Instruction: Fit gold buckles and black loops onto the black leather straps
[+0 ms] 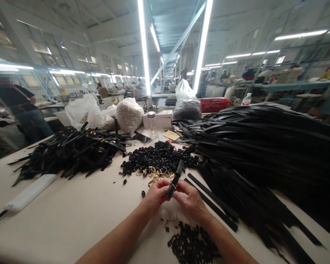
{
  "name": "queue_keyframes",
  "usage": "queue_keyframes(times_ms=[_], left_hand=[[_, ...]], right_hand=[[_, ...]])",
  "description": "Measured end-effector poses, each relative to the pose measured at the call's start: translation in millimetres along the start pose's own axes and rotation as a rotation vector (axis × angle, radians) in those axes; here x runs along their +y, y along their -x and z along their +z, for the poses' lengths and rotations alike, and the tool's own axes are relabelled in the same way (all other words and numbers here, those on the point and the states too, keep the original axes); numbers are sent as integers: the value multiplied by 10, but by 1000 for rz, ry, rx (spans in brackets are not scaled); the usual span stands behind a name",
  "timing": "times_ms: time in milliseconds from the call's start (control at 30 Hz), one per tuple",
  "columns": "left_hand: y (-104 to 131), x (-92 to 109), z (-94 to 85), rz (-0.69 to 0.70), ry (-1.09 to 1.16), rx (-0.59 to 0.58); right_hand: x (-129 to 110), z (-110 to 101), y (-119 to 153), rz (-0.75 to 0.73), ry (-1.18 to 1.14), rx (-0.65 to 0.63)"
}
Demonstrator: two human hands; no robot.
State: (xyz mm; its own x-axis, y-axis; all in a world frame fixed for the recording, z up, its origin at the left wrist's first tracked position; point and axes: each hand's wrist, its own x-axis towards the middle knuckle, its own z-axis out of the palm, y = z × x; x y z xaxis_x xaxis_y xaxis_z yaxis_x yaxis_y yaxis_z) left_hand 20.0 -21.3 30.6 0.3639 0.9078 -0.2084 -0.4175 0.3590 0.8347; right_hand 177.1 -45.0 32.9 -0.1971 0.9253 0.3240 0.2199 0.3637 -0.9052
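Note:
Both of my hands meet over the middle of the table around a short black strap point(178, 170) with a gold buckle point(172, 186) on it. My left hand point(157, 194) pinches the strap from the left, beside the buckle. From the other side, my right hand point(191, 200) grips it with bent fingers. The strap's far end points up and away from me. Just beyond the hands lie loose gold buckles point(156, 174) and a heap of small black loops point(159, 156). A pile of small black pieces point(191, 244) lies nearer me, by my right forearm.
Long black strips point(258, 146) form a big pile at right. Buckled black straps point(71, 150) are heaped at left, near a white flat object point(31, 192). Behind stand plastic bags point(129, 114), a glass jar point(151, 123) and a red crate point(214, 105). A person point(15, 101) stands far left.

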Motion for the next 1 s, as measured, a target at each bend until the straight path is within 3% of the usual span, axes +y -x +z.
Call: queue_keyframes(times_ms=[233,567,667,833,933,1000], left_hand=[[23,-40,44,54,-241,-32],[-40,-107,33,137,-504,-25],[-47,112,-65,181,-468,34],[-54,780,-366,252,-424,217],[-53,1016,-533,271,-670,198],[-55,1016,-612,248,-907,141]], right_hand=[[27,56,10,130,-245,78],[125,22,-2,191,-212,174],[187,-19,-21,233,-248,205],[199,-14,-23,313,-304,173],[169,17,-13,293,-256,122],[152,31,-10,274,-214,95]])
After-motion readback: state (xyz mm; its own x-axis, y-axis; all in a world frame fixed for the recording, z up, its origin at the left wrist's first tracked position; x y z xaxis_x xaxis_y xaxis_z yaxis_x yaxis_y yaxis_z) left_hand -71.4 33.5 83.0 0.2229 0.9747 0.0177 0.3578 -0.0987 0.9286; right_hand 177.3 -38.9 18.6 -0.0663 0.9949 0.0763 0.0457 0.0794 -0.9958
